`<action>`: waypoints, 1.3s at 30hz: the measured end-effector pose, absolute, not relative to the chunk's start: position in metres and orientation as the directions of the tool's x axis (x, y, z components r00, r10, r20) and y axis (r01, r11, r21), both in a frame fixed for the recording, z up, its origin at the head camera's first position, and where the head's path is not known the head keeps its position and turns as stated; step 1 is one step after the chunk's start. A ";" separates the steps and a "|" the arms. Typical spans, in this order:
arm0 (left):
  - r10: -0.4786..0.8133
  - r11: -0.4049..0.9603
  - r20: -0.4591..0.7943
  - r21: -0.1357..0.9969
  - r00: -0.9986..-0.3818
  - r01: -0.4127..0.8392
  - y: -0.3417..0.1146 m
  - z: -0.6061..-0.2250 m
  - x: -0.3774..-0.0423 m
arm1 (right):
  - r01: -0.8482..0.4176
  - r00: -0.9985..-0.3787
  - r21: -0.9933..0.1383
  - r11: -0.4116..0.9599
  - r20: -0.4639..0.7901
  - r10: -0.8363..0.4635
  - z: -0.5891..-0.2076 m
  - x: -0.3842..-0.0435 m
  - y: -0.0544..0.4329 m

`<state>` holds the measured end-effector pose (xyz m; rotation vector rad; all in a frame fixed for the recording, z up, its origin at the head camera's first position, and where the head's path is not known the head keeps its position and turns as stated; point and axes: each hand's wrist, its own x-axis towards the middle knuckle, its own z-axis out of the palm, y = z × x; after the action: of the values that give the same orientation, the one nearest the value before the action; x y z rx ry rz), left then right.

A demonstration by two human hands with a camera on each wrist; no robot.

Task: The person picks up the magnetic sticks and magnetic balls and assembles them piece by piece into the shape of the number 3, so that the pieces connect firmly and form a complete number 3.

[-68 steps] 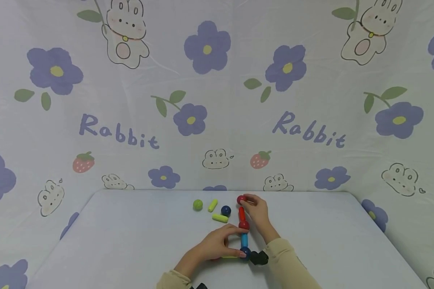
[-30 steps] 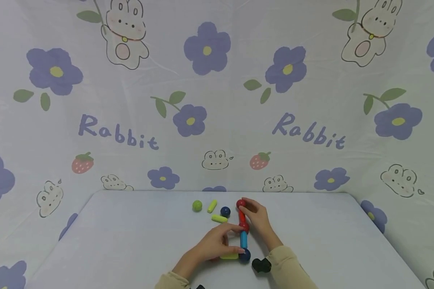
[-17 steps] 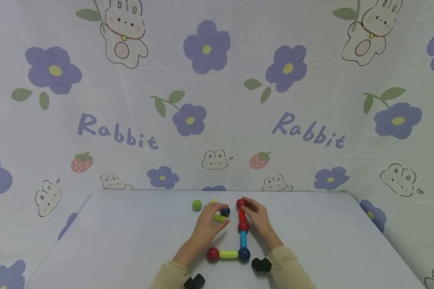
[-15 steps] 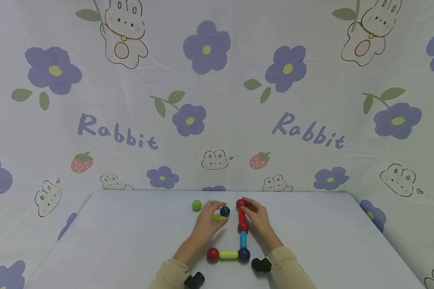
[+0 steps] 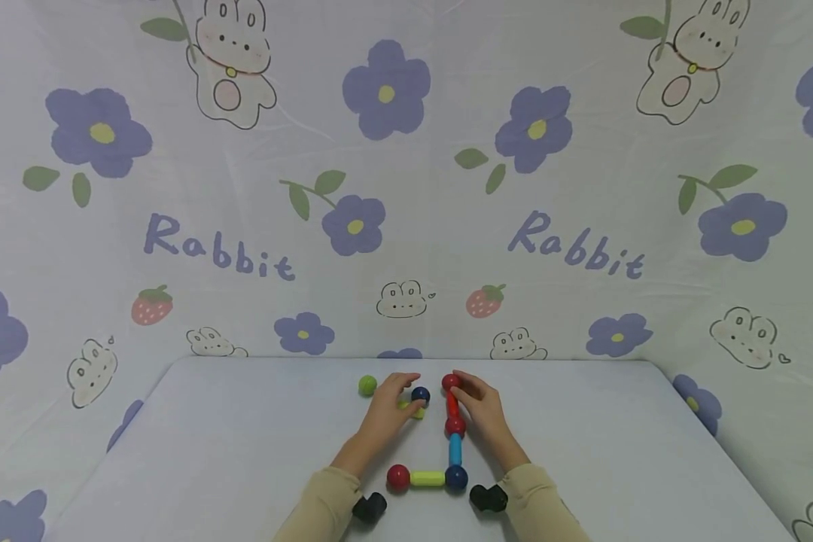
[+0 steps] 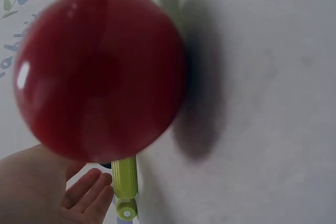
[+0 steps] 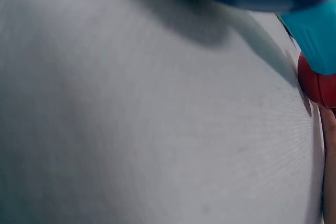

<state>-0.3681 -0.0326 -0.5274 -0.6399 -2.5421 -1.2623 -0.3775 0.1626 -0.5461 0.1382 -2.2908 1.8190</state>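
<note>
An L-shaped chain of balls and rods lies on the table. From its far end come a red ball point(image 5: 450, 382), a red rod point(image 5: 452, 406), another red ball point(image 5: 455, 427), a light blue rod point(image 5: 455, 450) and a dark blue ball point(image 5: 456, 478). A yellow-green rod point(image 5: 427, 479) runs left from there to a near red ball point(image 5: 398, 478), large in the left wrist view. My right hand point(image 5: 485, 409) pinches the far red ball between thumb and fingers. My left hand point(image 5: 382, 412), fingers loosely spread, reaches around a loose blue ball point(image 5: 421, 396) and a loose yellow-green rod point(image 5: 418, 413).
A green ball point(image 5: 367, 386) lies just left of my left hand, which hides a second loose rod. Black wrist camera mounts point(image 5: 369, 509) sit by both sleeves, close to the chain's near corner. Patterned cloth point(image 5: 406, 226) hangs behind the white table point(image 5: 244, 436).
My left hand has let go of the chain's middle red ball and near blue ball and moved away to the loose pieces. The right hand brought the far red ball onto the red rod's end.
</note>
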 end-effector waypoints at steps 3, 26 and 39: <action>0.273 0.538 0.361 0.711 -0.892 0.453 -0.030 -0.528 -0.372 | -0.206 -0.973 -0.950 0.233 0.225 0.059 -0.547 -0.378 0.164; 0.097 0.424 0.513 0.754 -0.853 0.501 -0.052 -0.522 -0.367 | -0.189 -0.977 -0.966 0.177 0.202 0.062 -0.546 -0.377 0.163; -0.284 0.445 0.566 0.793 -0.774 0.416 -0.104 -0.519 -0.366 | -0.195 -0.976 -0.966 0.167 0.209 0.068 -0.546 -0.376 0.163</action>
<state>-0.3665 -0.1040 -0.5189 -0.1104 -2.0419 -1.3711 -0.3764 0.1630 -0.5465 0.1242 -2.2348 1.9016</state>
